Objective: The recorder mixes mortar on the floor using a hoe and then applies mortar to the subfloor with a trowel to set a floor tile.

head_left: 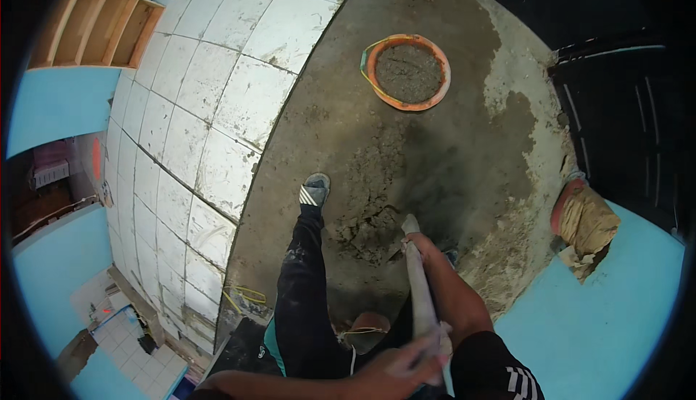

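Note:
A long-handled tool [419, 284] with a pale, dusty shaft slants down from my body toward a patch of loose wet mortar [366, 229] on the floor. Lower on the shaft, my right hand [422, 246] is wrapped round it. My left hand [409, 362] grips the upper end near my waist and is smeared by motion. What sort of head the tool has I cannot make out; only a dark edge shows beside the mortar. Ahead stands an orange tub [374, 84] filled with grey mortar, apart from both hands.
White floor tiles [217, 84] spread to the left, their edge bordering the rough floor. A torn paper sack [589, 219] leans by the blue wall [616, 284] at right. Close to my legs lie a reddish bucket [370, 322] and a yellow strap [250, 295]. Wooden shelving [94, 26] stands far left.

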`<state>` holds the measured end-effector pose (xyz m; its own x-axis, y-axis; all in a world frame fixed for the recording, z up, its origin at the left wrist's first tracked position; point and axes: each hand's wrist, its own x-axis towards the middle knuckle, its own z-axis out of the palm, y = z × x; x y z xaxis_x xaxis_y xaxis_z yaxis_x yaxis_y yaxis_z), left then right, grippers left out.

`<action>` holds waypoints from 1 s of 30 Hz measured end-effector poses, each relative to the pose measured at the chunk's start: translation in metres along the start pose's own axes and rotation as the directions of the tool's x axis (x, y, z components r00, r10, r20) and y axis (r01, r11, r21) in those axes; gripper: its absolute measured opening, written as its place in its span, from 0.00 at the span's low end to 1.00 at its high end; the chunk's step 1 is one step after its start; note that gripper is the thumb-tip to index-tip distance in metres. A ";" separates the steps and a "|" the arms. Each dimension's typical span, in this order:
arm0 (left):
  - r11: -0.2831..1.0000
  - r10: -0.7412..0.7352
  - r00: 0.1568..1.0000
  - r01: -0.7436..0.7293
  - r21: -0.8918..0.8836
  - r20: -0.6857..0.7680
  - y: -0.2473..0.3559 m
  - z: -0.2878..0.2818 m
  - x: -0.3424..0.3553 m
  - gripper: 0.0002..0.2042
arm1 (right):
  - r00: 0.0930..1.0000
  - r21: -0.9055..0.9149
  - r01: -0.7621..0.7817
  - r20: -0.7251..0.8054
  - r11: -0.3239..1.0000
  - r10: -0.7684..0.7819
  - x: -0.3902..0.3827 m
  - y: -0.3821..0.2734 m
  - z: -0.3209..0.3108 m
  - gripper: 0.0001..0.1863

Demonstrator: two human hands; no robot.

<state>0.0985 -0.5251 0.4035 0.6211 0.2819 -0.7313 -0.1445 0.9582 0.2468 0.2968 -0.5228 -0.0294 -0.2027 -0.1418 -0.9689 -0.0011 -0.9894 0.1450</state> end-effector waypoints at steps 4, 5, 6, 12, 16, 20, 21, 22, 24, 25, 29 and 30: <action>0.870 0.424 0.896 -0.443 0.214 0.131 0.064 0.047 -0.009 0.30 | 0.988 -0.037 -0.004 0.151 0.999 0.010 -0.081 -0.072 0.013 0.04; 0.780 0.520 0.835 -0.550 0.299 0.179 0.080 0.056 -0.016 0.31 | 0.984 0.005 -0.061 0.169 0.998 0.059 -0.109 -0.092 0.019 0.04; 0.760 0.547 0.816 -0.578 0.297 0.189 0.096 0.065 -0.024 0.31 | 0.989 0.040 0.033 0.141 0.999 -0.039 -0.137 -0.111 0.027 0.05; 0.573 0.734 0.583 -0.807 0.143 0.349 0.137 0.092 -0.076 0.24 | 0.845 -0.236 0.535 0.174 0.811 -0.506 -0.284 -0.239 0.090 0.10; 0.523 0.730 0.537 -0.837 0.160 0.423 0.089 0.058 -0.075 0.19 | 0.794 -0.219 0.594 0.005 0.774 -0.608 -0.325 -0.296 0.129 0.10; 0.484 0.454 0.776 -0.627 0.611 0.437 -0.008 -0.031 -0.039 0.23 | 0.513 -0.346 0.761 -0.198 0.549 -0.835 -0.320 -0.289 0.160 0.10; 0.480 0.089 0.911 -0.393 0.784 0.402 -0.035 -0.058 -0.026 0.26 | 0.477 -0.288 0.807 -0.199 0.516 -0.856 -0.308 -0.283 0.168 0.10; 0.557 0.367 0.908 -0.390 0.733 0.205 -0.063 -0.077 -0.014 0.25 | 0.433 -0.287 0.834 -0.189 0.472 -0.881 -0.293 -0.277 0.173 0.10; 0.635 0.619 0.769 -0.372 0.677 -0.158 -0.113 -0.115 0.012 0.27 | 0.348 -0.310 0.865 -0.194 0.394 -0.917 -0.252 -0.267 0.178 0.10; 0.644 0.632 0.746 -0.355 0.677 -0.210 -0.131 -0.138 0.032 0.28 | 0.281 -0.324 0.889 -0.169 0.323 -0.945 -0.226 -0.262 0.178 0.10; 0.896 0.276 0.760 0.019 0.445 -0.588 -0.179 -0.222 0.129 0.26 | 0.460 -0.386 0.749 -0.284 0.539 -0.841 -0.089 -0.251 0.198 0.29; 0.927 0.203 0.731 0.071 0.368 -0.652 -0.188 -0.238 0.150 0.26 | 0.539 -0.338 0.768 -0.118 0.544 -0.834 -0.060 -0.254 0.208 0.30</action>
<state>0.0354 -0.6515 0.0956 -0.0779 0.4316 -0.8987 0.1939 0.8908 0.4110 0.1058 -0.2570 0.0338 0.0073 0.7452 -0.6668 0.1747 -0.6575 -0.7329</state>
